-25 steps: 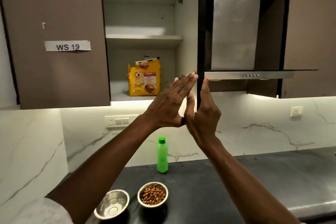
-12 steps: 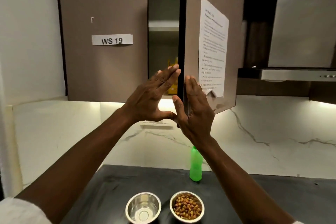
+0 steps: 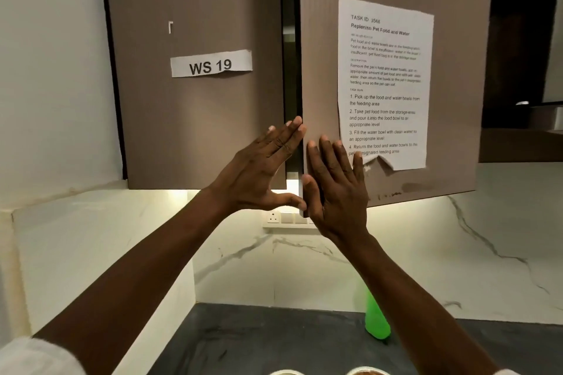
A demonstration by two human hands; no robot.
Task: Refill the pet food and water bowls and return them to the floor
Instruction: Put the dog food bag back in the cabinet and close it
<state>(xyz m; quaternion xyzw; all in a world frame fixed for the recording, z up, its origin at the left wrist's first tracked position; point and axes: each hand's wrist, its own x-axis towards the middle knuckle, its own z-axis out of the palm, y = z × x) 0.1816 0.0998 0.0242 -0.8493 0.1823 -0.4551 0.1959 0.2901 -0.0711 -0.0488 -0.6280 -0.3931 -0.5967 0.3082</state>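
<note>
My right hand (image 3: 336, 192) lies flat against the front of the right cabinet door (image 3: 323, 39), near its left edge, fingers spread. My left hand (image 3: 262, 173) is open beside it, its fingertips at the narrow dark gap between the two doors and its thumb touching the door's lower corner. The door is nearly closed. A green bottle (image 3: 376, 320) stands on the dark counter (image 3: 259, 338), partly hidden by my right forearm. Only the top rims of the two bowls, the left one (image 3: 286, 372) and the right one (image 3: 367, 371), peek in at the bottom edge. The yellow food bag is hidden.
The left cabinet door (image 3: 198, 131) carries a "WS 19" label (image 3: 211, 64). A printed task sheet (image 3: 385, 82) hangs on the right door. A switch plate (image 3: 285, 218) sits on the marble backsplash below. A white wall (image 3: 51, 85) closes the left side.
The right door has swung from wide open to almost closed, with both hands following it leftward. The yellow food bag inside has gone out of sight. The bowls have slid to the frame's bottom edge.
</note>
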